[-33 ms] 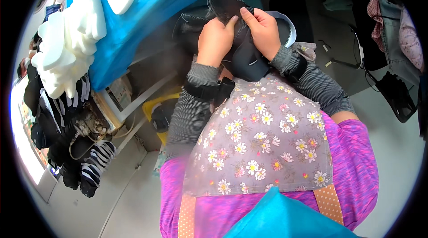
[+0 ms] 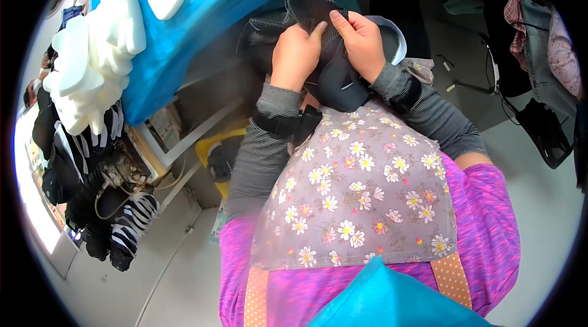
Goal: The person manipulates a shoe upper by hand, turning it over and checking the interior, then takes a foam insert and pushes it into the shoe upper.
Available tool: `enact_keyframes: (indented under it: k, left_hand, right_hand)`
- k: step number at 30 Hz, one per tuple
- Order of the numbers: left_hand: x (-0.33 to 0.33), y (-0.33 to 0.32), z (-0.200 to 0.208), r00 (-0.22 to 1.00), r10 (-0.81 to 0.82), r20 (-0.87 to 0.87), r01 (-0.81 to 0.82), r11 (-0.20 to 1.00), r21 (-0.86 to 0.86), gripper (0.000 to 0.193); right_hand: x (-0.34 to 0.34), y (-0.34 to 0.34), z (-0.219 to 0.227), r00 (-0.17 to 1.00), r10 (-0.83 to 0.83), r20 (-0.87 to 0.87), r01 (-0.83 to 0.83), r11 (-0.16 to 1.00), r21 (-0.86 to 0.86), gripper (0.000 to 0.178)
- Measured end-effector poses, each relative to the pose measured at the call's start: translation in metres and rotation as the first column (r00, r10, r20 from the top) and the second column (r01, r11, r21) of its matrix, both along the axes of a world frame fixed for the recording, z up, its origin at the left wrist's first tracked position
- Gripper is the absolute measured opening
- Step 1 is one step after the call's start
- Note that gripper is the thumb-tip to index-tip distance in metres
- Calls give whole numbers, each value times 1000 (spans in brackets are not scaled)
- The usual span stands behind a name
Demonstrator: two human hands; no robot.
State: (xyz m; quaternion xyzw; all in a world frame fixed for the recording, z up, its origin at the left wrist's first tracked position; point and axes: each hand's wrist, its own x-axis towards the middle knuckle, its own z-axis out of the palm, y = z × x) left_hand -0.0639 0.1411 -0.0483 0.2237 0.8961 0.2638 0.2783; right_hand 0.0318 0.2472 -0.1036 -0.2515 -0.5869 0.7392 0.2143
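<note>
A black fabric piece (image 2: 338, 79) with pale zigzag stitching along its edges is stretched between my hands above my lap. My left hand (image 2: 296, 54) grips its left side, thumb pressed on top. On the other side my right hand (image 2: 362, 46) pinches the fabric, its thumb close to the left thumb. The fingers beneath are hidden by the cloth. Part of the fabric sticks up beyond my hands, and a rounded black part hangs down toward my flowered apron (image 2: 361, 204). Behind my right hand shows a pale curved edge (image 2: 399, 45) with zigzag stitching.
A blue-covered table (image 2: 202, 15) at the upper left bears white foam pieces (image 2: 98, 57). Black and striped fabric pieces (image 2: 131, 223) hang at the left. Under the table stands something yellow (image 2: 211, 149). Clothes (image 2: 539, 51) hang at the far right.
</note>
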Motion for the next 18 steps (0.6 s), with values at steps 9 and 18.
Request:
enact_keyframes:
  k: [9,18]
  left_hand:
    - [19,-8,24,964,67,-257,-38,993,115,33]
    - [13,-5,4,968,8,-252,21,993,113,34]
  right_hand:
    - [-1,-7,17,989,6,-146,-34,981,-192,31]
    - [-4,4,-2,995,57,-86,-57,998,4,35]
